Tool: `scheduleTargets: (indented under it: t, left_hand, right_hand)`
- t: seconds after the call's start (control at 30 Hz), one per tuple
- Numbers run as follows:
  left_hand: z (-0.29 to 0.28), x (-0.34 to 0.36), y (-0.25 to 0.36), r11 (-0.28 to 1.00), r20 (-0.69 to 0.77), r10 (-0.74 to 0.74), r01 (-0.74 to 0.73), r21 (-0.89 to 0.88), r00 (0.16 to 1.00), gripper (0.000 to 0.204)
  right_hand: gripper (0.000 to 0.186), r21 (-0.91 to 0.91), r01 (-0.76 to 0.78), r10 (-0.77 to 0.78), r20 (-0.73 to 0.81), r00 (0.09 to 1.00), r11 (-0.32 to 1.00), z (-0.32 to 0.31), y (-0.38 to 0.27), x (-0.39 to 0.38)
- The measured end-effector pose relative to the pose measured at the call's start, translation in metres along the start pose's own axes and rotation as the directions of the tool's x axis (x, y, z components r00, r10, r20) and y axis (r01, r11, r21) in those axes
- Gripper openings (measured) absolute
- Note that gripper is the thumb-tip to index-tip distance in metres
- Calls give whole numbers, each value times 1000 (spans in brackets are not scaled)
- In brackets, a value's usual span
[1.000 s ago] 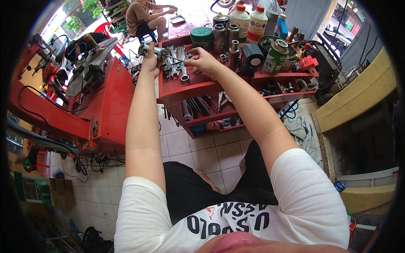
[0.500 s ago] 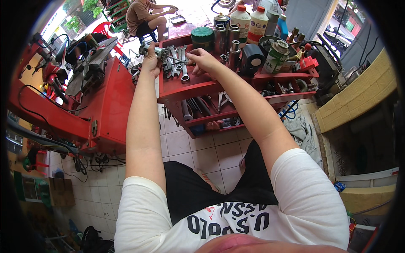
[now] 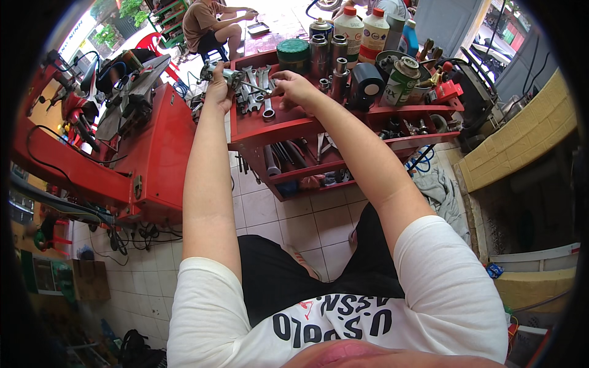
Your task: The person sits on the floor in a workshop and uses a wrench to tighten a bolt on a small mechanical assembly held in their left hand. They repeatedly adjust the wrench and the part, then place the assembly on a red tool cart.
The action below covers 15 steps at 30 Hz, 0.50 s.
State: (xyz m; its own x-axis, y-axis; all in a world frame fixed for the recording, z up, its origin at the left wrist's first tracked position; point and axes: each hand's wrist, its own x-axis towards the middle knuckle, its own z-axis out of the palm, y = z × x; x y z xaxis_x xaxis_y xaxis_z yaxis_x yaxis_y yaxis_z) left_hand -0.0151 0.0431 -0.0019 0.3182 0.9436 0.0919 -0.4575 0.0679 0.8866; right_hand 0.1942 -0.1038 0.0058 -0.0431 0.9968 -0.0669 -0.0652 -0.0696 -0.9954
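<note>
My left hand (image 3: 218, 93) grips a small silvery metal assembly (image 3: 230, 75) up at the left end of the red tool cart's top tray (image 3: 244, 127). A thin metal rod (image 3: 254, 86) reaches from that part toward my right hand (image 3: 293, 91), whose thumb and index finger close around its far end. What exactly is at my fingertips is too small to make out. Just beneath the rod lie combination wrenches (image 3: 268, 109). Behind and right of my right hand stand chrome sockets (image 3: 341, 76), a green round tub (image 3: 293, 56) and a black rounded object (image 3: 367, 86).
Bottles (image 3: 374, 37) and spray cans (image 3: 400, 83) crowd the cart's top. A red machine (image 3: 158, 150) stands left, with cables (image 3: 116, 236) on the tiled floor below. A grey cloth (image 3: 445, 199) lies at right. A person (image 3: 202, 27) sits beyond the cart; another is partly hidden behind the bottles.
My right hand's fingers shift slightly along the rod's end. The left hand and the metal part stay nearly in place.
</note>
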Motion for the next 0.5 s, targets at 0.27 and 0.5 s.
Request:
scheduleTargets:
  t: [0.27, 0.5]
  left_hand:
    - [2, 2, -2, 1000, 19, -9, 10, -4, 1000, 48]
    - [2, 2, -2, 1000, 18, -3, 3, 3, 1000, 49]
  right_hand:
    - [59, -83, 83, -85, -31, 996, 993, -4, 5, 5]
    - [58, -278, 213, -230, -29, 973, 937, 2, 5, 1]
